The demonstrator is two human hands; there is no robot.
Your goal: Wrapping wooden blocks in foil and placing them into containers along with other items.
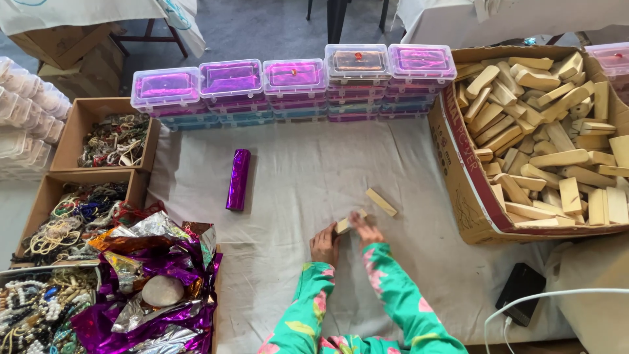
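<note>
1. Left hand (324, 245) rests on the cloth-covered worktop (308, 190), its fingers closed on the near end of a small wooden block (346, 223).
2. Right hand (368, 232) meets the same block from the other side, fingers clamped over its far end. The block lies low over the cloth, near the front edge of the worktop, just ahead of the person's green floral sleeves (357, 308).
3. A second wooden block (381, 202) lies loose on the cloth just beyond the right hand, not touching it.
4. A purple foil-wrapped bar (238, 179) lies on the cloth well to the left of both hands.
5. A large cardboard box (462, 190) heaped with plain wooden blocks stands at the right side of the worktop.
6. A row of stacked clear plastic cases (295, 85) with purple contents lines the far edge.
7. Crumpled purple and silver foil sheets (157, 275) lie at the left front, with a rounded pale stone-like object (162, 290) on them.
8. Cardboard trays of beads and cords (78, 210) stand to the left.
9. A black adapter (521, 293) with a white cable lies at the right front.
</note>
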